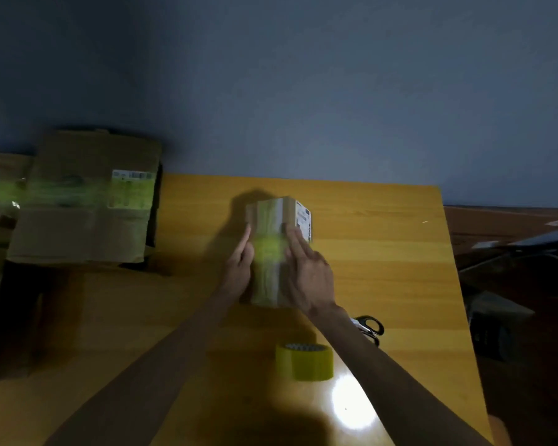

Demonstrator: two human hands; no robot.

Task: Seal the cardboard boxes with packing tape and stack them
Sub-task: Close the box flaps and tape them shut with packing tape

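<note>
Small taped cardboard box (276, 252) on yellow bench (384, 252), left hand (239, 267) flat against its 9 o'clock side, right hand (308, 275) pressing top with straight fingers (295, 239)

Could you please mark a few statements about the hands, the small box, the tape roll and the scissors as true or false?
1. The left hand and the right hand both touch the small box. True.
2. The right hand holds the tape roll. False: it lies on the table, in neither hand.
3. The scissors lie right of the right forearm. True.
4. The small box bears no tape. False: a yellowish strip runs along its top.
5. The larger box sits right of the small box. False: it is on the left.
</note>
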